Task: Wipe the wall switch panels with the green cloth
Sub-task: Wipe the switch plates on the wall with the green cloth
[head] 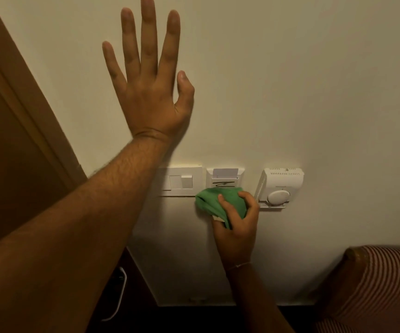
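Below frame centre, the cloth is bunched in the right hand, fingers clenched on it, pressed at the card slot's lower edge. The card could be knocked out, or the switch flipped, by an upward swipe. The left hand is splayed flat on the wall at upper centre, grasping nothing.

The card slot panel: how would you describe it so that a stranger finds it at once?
Three white units sit in a row low on the cream wall. The card slot panel is the middle one, between the switch plate and the thermostat. Only it holds a card on top, and the green cloth covers its lower edge.
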### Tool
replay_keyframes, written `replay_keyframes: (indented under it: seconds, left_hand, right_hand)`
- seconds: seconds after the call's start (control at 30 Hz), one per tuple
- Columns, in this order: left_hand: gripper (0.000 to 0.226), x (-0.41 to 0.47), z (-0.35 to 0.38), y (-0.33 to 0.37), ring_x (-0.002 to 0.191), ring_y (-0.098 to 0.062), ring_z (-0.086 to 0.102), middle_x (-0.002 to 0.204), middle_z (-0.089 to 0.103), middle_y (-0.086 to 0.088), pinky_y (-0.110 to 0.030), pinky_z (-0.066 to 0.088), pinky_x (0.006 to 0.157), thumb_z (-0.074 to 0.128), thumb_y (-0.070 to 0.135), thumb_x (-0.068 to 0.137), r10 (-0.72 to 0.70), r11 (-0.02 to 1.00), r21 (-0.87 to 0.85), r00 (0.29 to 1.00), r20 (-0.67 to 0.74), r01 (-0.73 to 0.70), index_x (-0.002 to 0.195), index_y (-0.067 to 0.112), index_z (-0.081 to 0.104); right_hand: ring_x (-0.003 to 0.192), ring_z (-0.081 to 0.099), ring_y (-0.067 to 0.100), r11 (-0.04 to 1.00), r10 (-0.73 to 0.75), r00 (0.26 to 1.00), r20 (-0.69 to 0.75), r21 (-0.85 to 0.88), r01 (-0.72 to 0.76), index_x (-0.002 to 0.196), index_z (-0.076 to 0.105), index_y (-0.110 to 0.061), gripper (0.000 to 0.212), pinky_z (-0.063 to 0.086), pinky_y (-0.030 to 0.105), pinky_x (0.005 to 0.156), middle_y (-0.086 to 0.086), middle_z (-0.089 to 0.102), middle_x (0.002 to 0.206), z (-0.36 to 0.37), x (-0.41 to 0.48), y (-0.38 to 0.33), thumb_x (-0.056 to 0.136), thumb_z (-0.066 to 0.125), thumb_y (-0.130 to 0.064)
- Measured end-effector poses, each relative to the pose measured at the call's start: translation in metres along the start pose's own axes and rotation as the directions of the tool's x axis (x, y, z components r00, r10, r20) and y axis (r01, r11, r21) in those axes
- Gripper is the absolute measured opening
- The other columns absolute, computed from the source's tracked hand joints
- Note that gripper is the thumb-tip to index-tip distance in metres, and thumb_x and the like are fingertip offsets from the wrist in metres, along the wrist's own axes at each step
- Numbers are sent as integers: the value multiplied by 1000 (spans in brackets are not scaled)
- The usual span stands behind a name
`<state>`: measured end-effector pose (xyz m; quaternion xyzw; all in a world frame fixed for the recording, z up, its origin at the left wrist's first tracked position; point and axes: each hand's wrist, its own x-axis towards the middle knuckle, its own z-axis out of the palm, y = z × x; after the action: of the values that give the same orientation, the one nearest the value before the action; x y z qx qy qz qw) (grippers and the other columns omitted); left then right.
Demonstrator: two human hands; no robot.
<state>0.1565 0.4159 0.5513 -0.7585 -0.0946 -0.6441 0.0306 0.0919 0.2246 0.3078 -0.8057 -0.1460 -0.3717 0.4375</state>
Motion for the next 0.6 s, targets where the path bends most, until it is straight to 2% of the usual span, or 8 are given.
replay_keyframes:
  seconds: [0.1,0.17,0.33,0.47,0.6]
  left_hand:
    - [69,-2,1,1,160,-47,33,172,40,-21,-72,16,129,55,41,105,-6,1000,9,1000,-12,7,169,19,41]
    - [68,-2,2,1,160,-46,33,172,41,-21,-71,17,129,55,40,105,-3,1000,5,1000,-19,3,168,18,42]
    - [69,0,0,3,160,-47,34,172,40,-21,-71,17,129,56,40,105,-4,1000,8,1000,-17,4,168,18,42]
    - [68,-1,-1,3,159,-49,35,171,41,-22,-72,18,129,56,39,105,-3,1000,8,1000,-16,3,168,17,42]
    - [68,-2,-1,1,159,-49,35,171,41,-23,-73,19,128,54,38,106,3,1000,4,1000,-17,-3,169,16,42]
  right_hand:
    - [135,55,39,998,68,994,-85,-11,-69,120,80,-8,48,52,39,115,19,49,142,-8,2,11,75,91,4]
    - [136,54,38,997,74,993,-94,-12,-75,121,79,-7,49,54,40,113,20,49,142,-8,3,10,75,90,6]
    - [130,58,40,1000,13,1000,-22,13,-13,123,79,-6,46,60,47,103,20,52,140,7,4,-12,79,91,-2]
    - [128,59,35,999,-20,1000,19,42,19,125,78,-11,48,60,42,103,21,56,138,14,2,-23,79,93,-5]
    - [131,58,38,998,-51,998,40,34,50,126,78,-12,47,56,40,108,23,56,139,8,3,-15,81,91,-4]
